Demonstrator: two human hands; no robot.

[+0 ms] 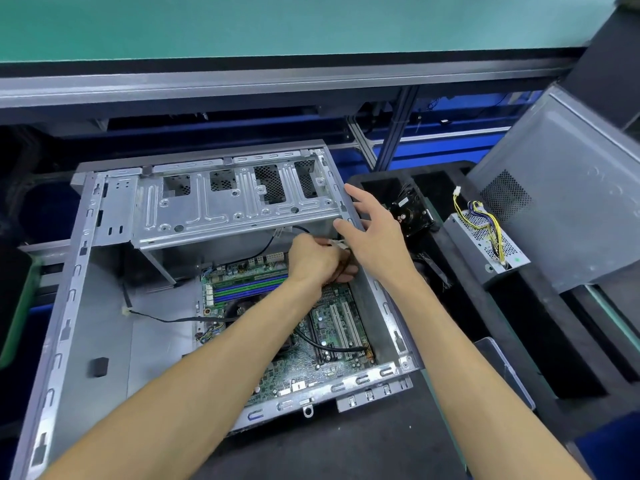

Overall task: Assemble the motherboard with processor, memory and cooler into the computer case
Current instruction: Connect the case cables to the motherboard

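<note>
Two bare hands work inside an open grey steel computer case (86,271) lying on a dark worktop (346,445), with a green-topped bench (277,22) behind. The green motherboard (332,327) sits in the case's floor. Left hand (311,258) pinches a white cable connector (341,244); right hand (374,233) hovers, fingers spread and loose. Black foam tray (485,306) at right holds a silver mesh power supply (485,244).

Both hands, left hand (311,258) and right hand (372,233), meet over the motherboard (332,327) inside the case (69,289).
</note>
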